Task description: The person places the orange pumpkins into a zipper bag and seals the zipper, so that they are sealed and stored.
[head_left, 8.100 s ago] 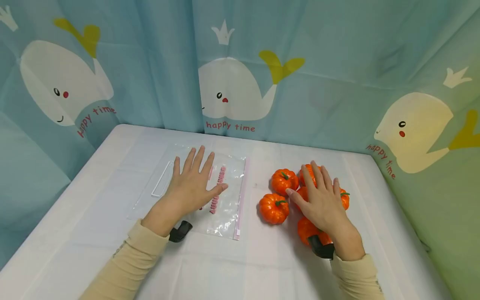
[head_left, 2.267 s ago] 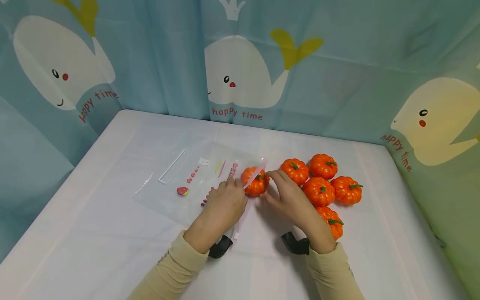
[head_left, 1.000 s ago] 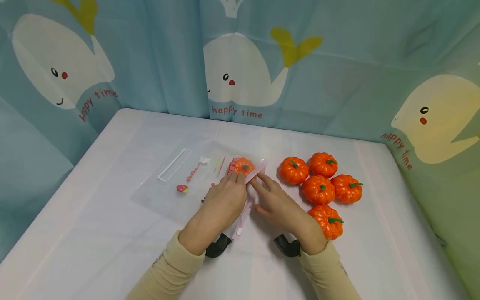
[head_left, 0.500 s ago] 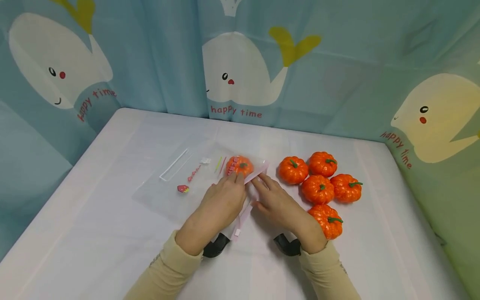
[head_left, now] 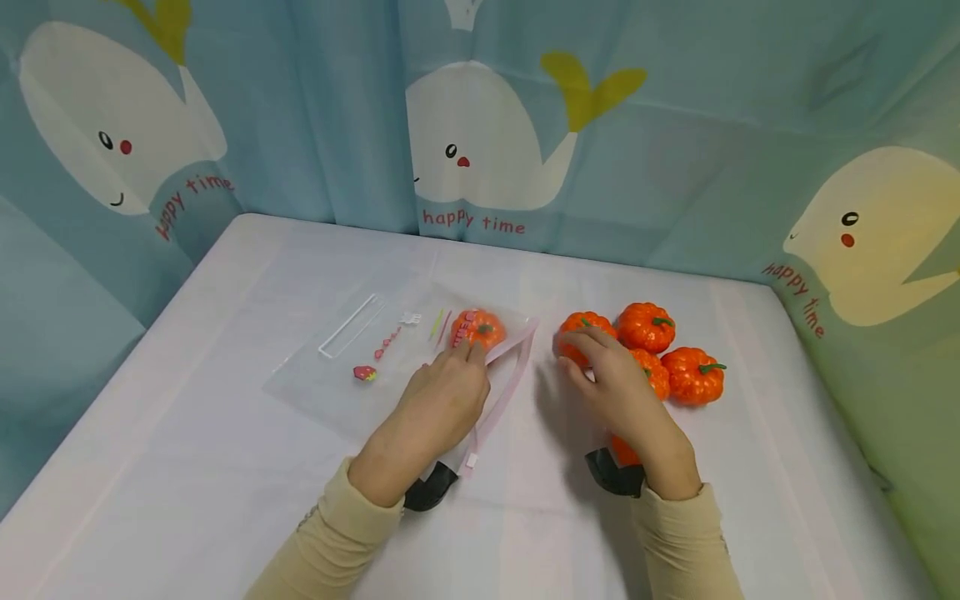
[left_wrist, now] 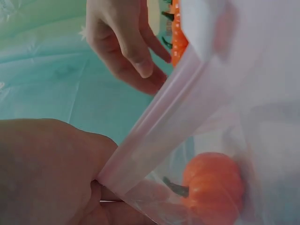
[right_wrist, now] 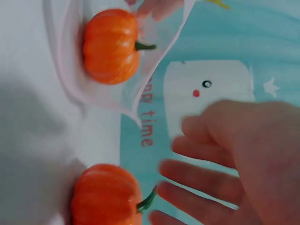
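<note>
A clear zip bag (head_left: 322,387) with a pink zip edge lies on the table. Its mouth gapes on the right side, and one small orange toy pumpkin (right_wrist: 111,47) sits inside, just past the opening. My left hand (head_left: 427,400) pinches the upper lip of the bag's mouth and lifts it, as the left wrist view shows. To the right, my right hand (head_left: 622,392) hovers over the loose pumpkins with fingers spread and nothing held. Closest to its fingertips is a pumpkin (right_wrist: 107,196) with a green stem, partly covered by the hand in the head view.
Other loose pumpkins sit close together on the right: one at the back (head_left: 647,327), one farther right (head_left: 693,377), and others partly under the right hand. A whale-print curtain (head_left: 675,167) stands behind the white table (head_left: 187,417).
One pumpkin went from the right hand into the bag. The right hand has since left the bag's mouth and moved right to the loose pumpkins. The left hand still holds the bag's lip.
</note>
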